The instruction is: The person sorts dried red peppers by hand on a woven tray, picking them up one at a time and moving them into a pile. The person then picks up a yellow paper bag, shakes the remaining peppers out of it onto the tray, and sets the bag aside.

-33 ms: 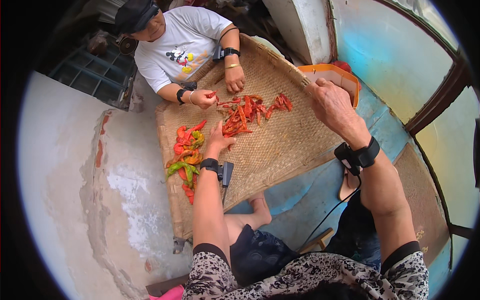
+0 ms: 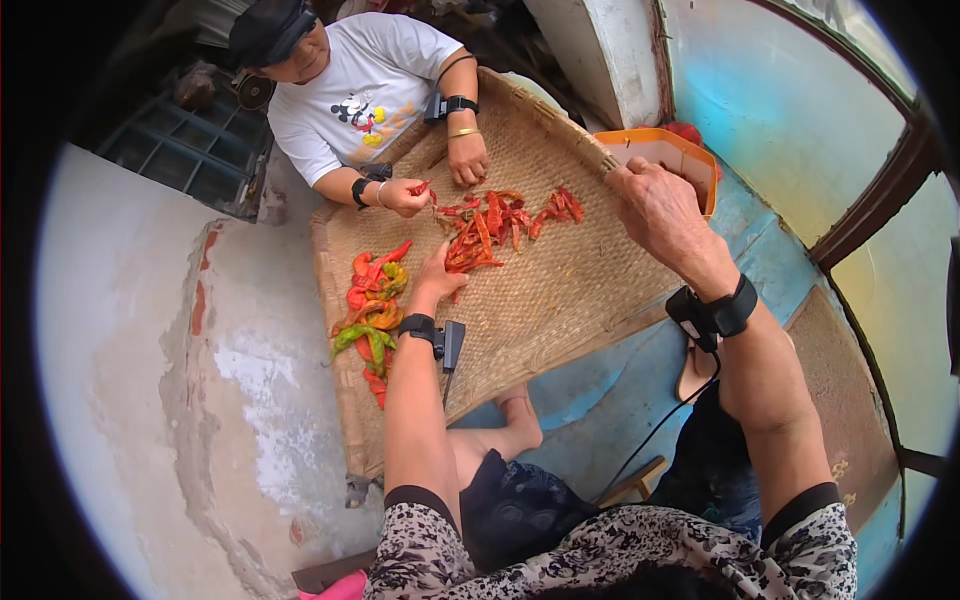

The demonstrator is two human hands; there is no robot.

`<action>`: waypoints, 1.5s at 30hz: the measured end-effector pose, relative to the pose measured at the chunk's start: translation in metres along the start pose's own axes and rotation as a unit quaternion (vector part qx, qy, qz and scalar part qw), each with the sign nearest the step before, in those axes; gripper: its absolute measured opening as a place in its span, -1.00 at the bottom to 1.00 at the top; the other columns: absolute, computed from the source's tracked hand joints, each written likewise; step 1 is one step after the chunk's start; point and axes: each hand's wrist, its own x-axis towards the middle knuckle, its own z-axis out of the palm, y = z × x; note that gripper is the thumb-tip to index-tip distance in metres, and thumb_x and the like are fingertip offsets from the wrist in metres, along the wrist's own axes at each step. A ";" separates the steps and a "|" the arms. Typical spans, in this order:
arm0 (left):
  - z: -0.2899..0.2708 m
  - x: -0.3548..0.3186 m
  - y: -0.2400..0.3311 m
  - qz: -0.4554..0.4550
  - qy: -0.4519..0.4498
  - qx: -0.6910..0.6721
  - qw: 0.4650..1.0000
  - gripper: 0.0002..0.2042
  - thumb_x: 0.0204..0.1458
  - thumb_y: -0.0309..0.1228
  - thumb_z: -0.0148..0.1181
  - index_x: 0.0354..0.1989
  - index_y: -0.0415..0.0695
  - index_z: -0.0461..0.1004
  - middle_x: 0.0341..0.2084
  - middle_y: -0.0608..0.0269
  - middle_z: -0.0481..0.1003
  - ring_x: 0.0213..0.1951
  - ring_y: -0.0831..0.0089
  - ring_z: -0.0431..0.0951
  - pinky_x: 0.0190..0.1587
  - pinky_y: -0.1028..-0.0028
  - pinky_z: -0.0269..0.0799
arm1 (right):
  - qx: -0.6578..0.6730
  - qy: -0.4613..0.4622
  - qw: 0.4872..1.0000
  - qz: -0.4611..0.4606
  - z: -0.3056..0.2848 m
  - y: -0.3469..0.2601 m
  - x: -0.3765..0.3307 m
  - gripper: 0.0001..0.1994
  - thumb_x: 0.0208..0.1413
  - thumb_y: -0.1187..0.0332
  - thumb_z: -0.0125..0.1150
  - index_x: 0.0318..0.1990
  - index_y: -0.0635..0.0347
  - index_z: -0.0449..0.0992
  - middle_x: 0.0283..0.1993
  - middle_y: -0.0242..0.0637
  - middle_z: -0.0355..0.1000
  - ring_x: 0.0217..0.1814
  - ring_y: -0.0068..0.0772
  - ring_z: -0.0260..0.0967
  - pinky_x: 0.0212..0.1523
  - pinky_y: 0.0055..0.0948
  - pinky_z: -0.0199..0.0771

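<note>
My left hand (image 2: 435, 278) is at the left end of a pile of dried red chili peppers (image 2: 485, 230), its fingers and thumb closed around some of them. A red tip shows below the thumb. The peppers lie on a large woven tray (image 2: 560, 310). At the tray's right rim, my right hand (image 2: 655, 210) is closed with bent fingers, in front of an orange-rimmed container (image 2: 640, 140). What it grips is hidden. Fresher red, orange and green peppers (image 2: 375, 310) lie left of my left wrist.
Across the tray sits a co-worker (image 2: 370, 90) in a white shirt. One of their hands (image 2: 405, 197) pinches a red pepper; the other (image 2: 467, 160) rests by the pile. A bare wall (image 2: 240, 380) rises on the left, with windows (image 2: 800, 110) on the right. A cable (image 2: 660, 430) hangs from my right wrist.
</note>
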 end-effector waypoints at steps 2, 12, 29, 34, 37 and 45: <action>0.006 0.009 0.002 0.024 -0.019 -0.030 0.999 -0.31 -0.17 -0.20 0.30 0.24 0.05 0.25 0.15 0.00 0.30 0.17 0.16 0.30 0.17 0.29 0.26 | 0.016 0.004 1.000 -0.003 -0.002 -0.005 0.002 -0.86 -0.07 0.50 0.11 -0.30 0.24 0.45 -0.32 -0.08 0.37 -0.25 -0.02 0.40 -0.30 -0.12 0.43; 0.032 -0.059 0.091 0.240 0.127 -0.104 0.957 -0.66 -0.11 -0.46 0.24 -0.10 -0.18 0.43 -0.22 -0.04 0.47 -0.10 0.02 0.45 -0.03 0.22 0.37 | 0.005 0.020 0.998 -0.059 0.002 -0.013 -0.002 -0.95 -0.04 0.45 0.11 -0.43 0.22 0.43 -0.47 -0.13 0.45 -0.37 -0.06 0.48 -0.40 -0.17 0.49; 0.035 -0.110 0.111 0.225 0.191 -0.332 0.896 -0.76 -0.01 -0.54 0.06 -0.14 -0.18 0.48 -0.50 0.15 0.55 -0.45 0.43 0.54 -0.33 0.43 0.42 | -0.038 -0.141 0.984 -0.103 0.057 -0.050 -0.021 -0.83 -0.02 0.33 0.18 -0.35 0.23 0.42 -0.37 -0.15 0.44 -0.32 -0.08 0.48 -0.37 -0.17 0.47; 0.035 -0.109 0.107 0.212 0.169 -0.348 0.898 -0.77 -0.01 -0.58 0.05 -0.14 -0.24 0.44 -0.36 0.02 0.55 -0.34 0.28 0.58 -0.23 0.36 0.45 | 0.003 -0.151 0.984 -0.099 0.060 -0.050 -0.015 -0.85 -0.01 0.33 0.17 -0.38 0.22 0.42 -0.46 -0.11 0.45 -0.37 -0.04 0.47 -0.37 -0.14 0.45; 0.036 -0.106 0.099 0.185 0.156 -0.430 0.870 -0.79 0.02 -0.57 0.05 -0.15 -0.24 0.45 -0.39 0.13 0.55 -0.40 0.43 0.55 -0.29 0.44 0.45 | 0.043 -0.123 0.987 -0.091 0.055 -0.054 -0.016 -0.85 -0.02 0.34 0.18 -0.40 0.23 0.43 -0.48 -0.08 0.44 -0.37 0.00 0.45 -0.38 -0.12 0.45; 0.043 -0.089 0.096 0.182 0.154 -0.517 0.822 -0.84 0.16 -0.55 0.01 -0.11 -0.29 0.42 -0.28 0.25 0.52 -0.24 0.59 0.50 -0.21 0.57 0.44 | 0.248 -0.182 0.951 -0.037 0.066 -0.068 -0.005 -0.69 0.01 0.26 0.23 -0.16 0.30 0.49 -0.48 -0.04 0.49 -0.37 0.00 0.48 -0.34 -0.18 0.46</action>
